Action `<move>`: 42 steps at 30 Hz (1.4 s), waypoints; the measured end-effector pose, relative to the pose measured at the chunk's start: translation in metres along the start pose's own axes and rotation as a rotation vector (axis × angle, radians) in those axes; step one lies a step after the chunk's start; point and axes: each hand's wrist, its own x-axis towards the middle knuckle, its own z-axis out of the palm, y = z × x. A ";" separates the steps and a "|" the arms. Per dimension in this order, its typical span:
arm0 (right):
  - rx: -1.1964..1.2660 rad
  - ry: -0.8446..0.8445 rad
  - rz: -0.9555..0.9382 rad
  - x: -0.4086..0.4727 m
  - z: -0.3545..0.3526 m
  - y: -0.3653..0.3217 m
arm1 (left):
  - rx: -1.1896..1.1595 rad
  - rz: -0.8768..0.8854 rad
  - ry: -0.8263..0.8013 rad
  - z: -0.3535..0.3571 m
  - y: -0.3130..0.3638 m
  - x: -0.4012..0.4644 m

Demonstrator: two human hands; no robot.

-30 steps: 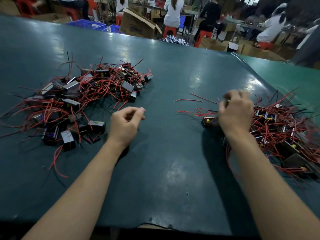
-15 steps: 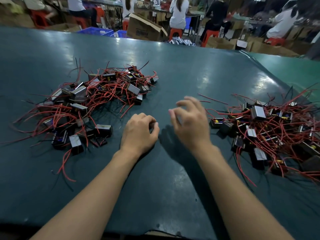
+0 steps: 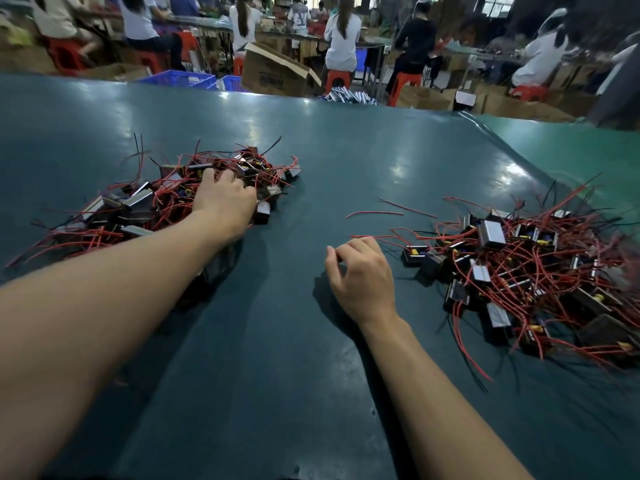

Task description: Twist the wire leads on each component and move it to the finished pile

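Components [image 3: 194,202] under left hand [image 3: 225,202]; cardboard box [image 3: 273,72] print unreadable.

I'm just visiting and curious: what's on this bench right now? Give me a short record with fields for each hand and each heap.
surface: dark green table
left hand: reaching into the left pile, fingers spread on the parts; whether it grips one is hidden
right hand: over bare table beside the right pile, fingers loosely curled, holding nothing
left pile: small black components with red leads
right pile: same kind of parts, tangled red wires
loose wires: two red pieces lying between the piles
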 end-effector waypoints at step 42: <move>0.181 -0.248 0.263 0.004 0.005 0.009 | -1.016 0.250 0.358 0.018 0.070 -0.069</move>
